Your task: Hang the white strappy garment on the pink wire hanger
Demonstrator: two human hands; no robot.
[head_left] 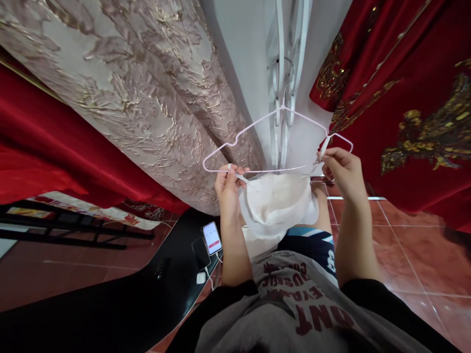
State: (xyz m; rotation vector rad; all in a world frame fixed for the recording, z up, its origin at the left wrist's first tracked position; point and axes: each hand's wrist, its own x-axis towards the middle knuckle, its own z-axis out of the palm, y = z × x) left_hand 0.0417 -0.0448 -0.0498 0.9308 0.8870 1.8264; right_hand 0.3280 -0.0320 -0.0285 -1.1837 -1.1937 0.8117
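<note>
A pale pink hanger [259,120] hangs by its hook from a white metal rack on the wall. Below its bar is a white garment [278,196] with thin straps, its lower part resting toward my lap. My left hand [228,185] pinches one white strap [243,178] at the hanger's bottom bar, near its left end. With my right hand [343,169] I pinch the other strap [324,145], which reaches up to the notch on the hanger's right shoulder. Whether that strap passes fully over the notch is hard to make out.
Pinkish embossed fabric [147,83] hangs left of the white rack [280,39], and red embellished garments [415,108] hang on the right. A lit phone [211,238], a dark phone [200,253] and a white charger [200,278] lie on a black bench [121,304].
</note>
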